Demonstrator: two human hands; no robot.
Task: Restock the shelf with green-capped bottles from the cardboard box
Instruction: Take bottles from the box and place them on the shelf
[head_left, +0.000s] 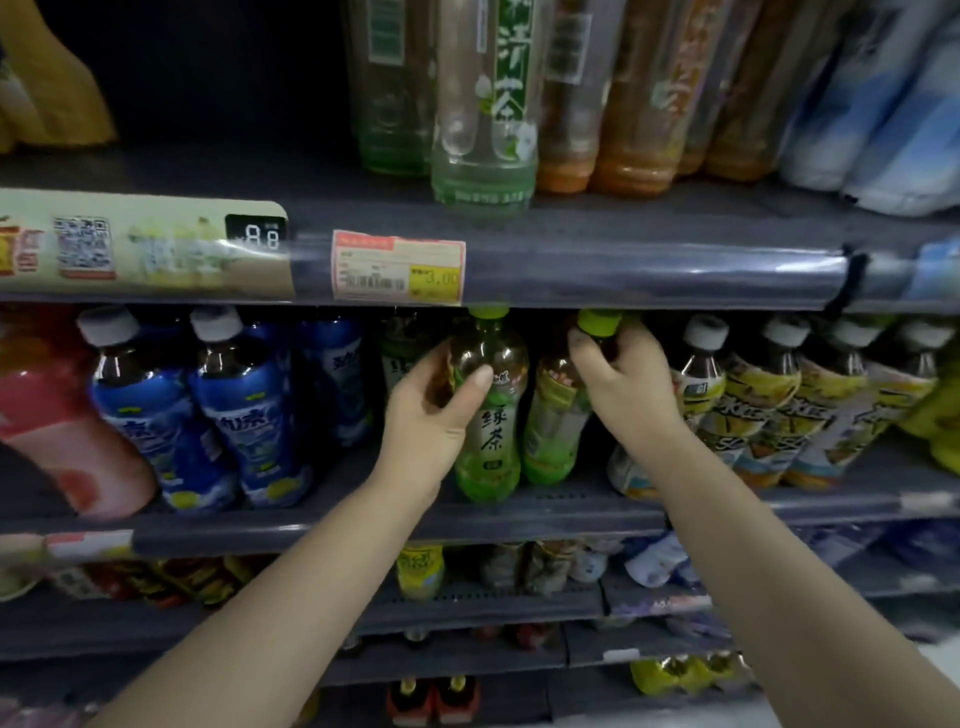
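Note:
Two green-capped tea bottles stand side by side on the middle shelf (545, 506). My left hand (431, 410) grips the left bottle (491, 415) around its upper body, thumb across the front. My right hand (623, 382) holds the right bottle (556, 415) at its neck, just under the green cap (600, 322). Both bottles have green and white labels and rest upright on the shelf, just behind its front edge. The cardboard box is out of view.
Blue-labelled bottles (244, 410) with white caps stand to the left, a pink bottle (57, 421) beyond them. Yellow-labelled white-capped bottles (769, 410) crowd the right. The shelf above (623, 270) hangs low over the caps, carrying a price tag (397, 267) and larger bottles (483, 114). Lower shelves hold more drinks.

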